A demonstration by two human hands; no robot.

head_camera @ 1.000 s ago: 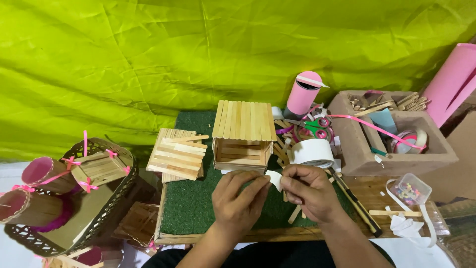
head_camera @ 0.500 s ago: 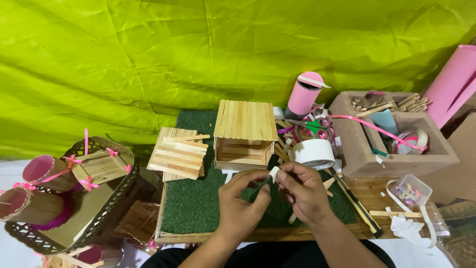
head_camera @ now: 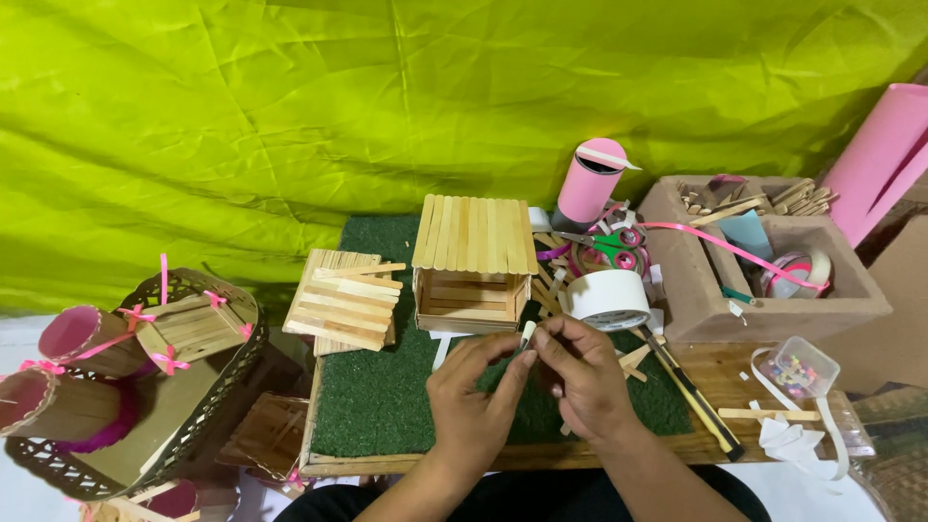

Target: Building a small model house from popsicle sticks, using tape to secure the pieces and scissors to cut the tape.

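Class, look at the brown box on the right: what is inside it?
Inside the brown box you can see wooden sticks, a pink ribbon trailing over the rim, a pale blue piece and a tape roll. The box walls hide whatever lies at the bottom.

Single head-worn view, looking forward and steeply down from close above the work board [head_camera: 503,454], toward a green cloth backdrop [head_camera: 387,106]. Both forearms enter from the bottom edge. There is no second view to overlap.
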